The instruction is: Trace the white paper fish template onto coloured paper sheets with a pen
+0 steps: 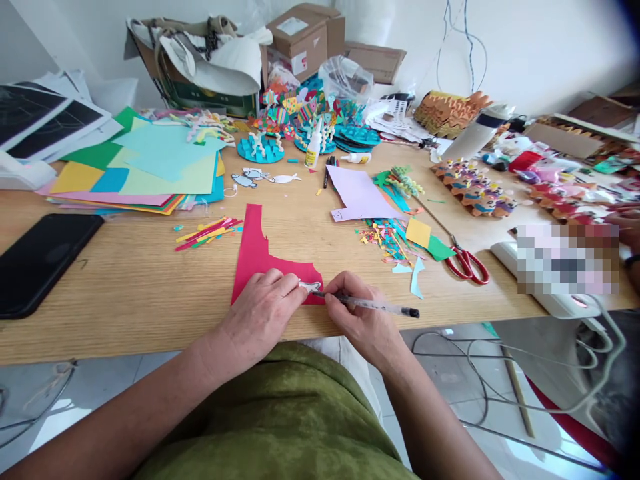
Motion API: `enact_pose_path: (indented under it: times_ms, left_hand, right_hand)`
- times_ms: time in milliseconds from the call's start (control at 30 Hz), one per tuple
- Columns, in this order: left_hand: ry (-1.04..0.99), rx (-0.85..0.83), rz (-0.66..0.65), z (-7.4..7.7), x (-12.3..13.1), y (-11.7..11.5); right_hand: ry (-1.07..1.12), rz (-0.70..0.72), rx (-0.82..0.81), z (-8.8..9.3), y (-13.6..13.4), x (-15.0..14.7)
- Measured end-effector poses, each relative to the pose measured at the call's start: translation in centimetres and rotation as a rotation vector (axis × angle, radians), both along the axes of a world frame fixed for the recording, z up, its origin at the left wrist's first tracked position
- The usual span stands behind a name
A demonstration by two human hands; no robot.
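A piece of red paper (255,247) with curved cut edges lies at the table's front. On its lower part rests a small white fish cutout (311,287), partly covered by fingers. My left hand (265,300) bends over the paper, its closed fingertips pressing the cutout down. In a pinch, my right hand (363,313) has a pen (383,306), its tip at the cutout's right end and its black end pointing right. Further back are more paper fish (245,179), some drawn with dark lines, and a lilac sheet (360,190) with an outline drawn on it.
Coloured sheets (165,163) are stacked at the left behind a black phone (45,260). Paper strips (207,233) and scraps (385,240) flank the red paper. Red-handled scissors (467,265), a glue bottle (313,147) and a white power strip (545,280) are around. Another person's hand (630,227) shows at far right.
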State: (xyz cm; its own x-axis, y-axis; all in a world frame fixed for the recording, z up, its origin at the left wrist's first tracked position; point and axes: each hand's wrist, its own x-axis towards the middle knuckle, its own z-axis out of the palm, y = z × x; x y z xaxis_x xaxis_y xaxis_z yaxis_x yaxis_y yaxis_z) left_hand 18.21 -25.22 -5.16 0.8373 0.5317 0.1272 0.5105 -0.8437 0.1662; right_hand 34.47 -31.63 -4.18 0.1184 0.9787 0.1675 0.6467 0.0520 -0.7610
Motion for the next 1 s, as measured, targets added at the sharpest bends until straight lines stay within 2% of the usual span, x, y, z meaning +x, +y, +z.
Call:
enact_pose_path:
  times_ms: [200,367,700,1000]
  left_hand:
    - [-0.005,0.002,-0.002,-0.11,0.00,-0.06]
    - [-0.005,0.016,-0.001,-0.11,-0.02,-0.06]
    - [0.004,0.010,0.006,-0.05,-0.01,0.00]
    - [-0.023,-0.014,0.003,-0.09,-0.07,-0.07]
  right_hand:
    - [0.025,0.019,-0.010,0.09,-0.16,-0.21]
    - [0.054,-0.018,-0.012,0.04,-0.18,0.07]
    - [0.011,-0.031,-0.013,-0.04,-0.04,-0.06]
    - [0.028,0.017,-0.015,-0.03,-0.28,-0.77]
